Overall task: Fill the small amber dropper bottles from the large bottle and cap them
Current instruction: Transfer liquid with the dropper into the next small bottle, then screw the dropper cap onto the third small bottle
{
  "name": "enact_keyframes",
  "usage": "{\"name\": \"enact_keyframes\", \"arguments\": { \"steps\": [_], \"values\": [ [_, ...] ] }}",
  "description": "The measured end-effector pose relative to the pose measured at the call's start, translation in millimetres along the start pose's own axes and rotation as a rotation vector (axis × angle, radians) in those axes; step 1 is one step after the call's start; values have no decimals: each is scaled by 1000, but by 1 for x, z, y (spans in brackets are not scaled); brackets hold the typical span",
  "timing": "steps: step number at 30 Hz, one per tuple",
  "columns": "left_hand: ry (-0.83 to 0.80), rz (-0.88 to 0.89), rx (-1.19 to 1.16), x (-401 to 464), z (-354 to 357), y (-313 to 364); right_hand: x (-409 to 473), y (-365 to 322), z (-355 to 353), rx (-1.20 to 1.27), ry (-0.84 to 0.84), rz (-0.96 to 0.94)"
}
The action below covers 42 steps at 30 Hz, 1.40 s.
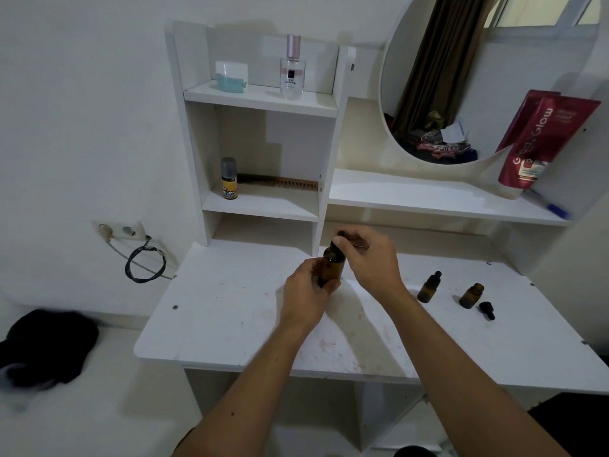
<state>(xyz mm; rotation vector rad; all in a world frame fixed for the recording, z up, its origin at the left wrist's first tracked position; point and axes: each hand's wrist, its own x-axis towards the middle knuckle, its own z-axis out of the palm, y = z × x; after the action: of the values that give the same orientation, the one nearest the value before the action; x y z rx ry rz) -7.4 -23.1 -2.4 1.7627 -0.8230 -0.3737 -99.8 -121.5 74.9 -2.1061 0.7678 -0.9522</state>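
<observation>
Head view: left hand (304, 293) grips one upright large amber bottle (331, 265), right hand (369, 255) pinching its black cap (339, 239); two small dropper bottles (429, 287) stand upright, one loose dropper cap (487, 310) lying flat.

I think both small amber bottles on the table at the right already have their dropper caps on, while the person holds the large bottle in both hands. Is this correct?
Not quite. In the head view only the nearer small bottle is capped; the other small bottle stands open, its dropper cap lying beside it on the table. The rest holds: the left hand grips the large bottle and the right hand is at its cap.
</observation>
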Motion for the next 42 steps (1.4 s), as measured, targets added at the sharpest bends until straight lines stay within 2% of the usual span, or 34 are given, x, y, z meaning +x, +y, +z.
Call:
{"name": "enact_keyframes", "arguments": {
  "steps": [10, 14, 20, 24, 34, 42],
  "values": [
    [-2, -60, 18, -6, 2, 2, -12, -5, -20, 44, 51, -39],
    [81, -58, 43, -19, 3, 4, -26, 0, -43, 67, 111, -55],
    [182, -60, -111, -56, 21, 18, -57, 26, -84, 59, 204, 2],
    [66, -32, -146, -73, 54, 32, -80, 53, -120, 37, 268, 87],
    [-311, 160, -5, -79, 147, 65, -126, 137, -189, -130, 403, 325],
    [-376, 211, 77, -57, 197, 78, -106, 167, -190, -322, 366, 427]
  ]
}}
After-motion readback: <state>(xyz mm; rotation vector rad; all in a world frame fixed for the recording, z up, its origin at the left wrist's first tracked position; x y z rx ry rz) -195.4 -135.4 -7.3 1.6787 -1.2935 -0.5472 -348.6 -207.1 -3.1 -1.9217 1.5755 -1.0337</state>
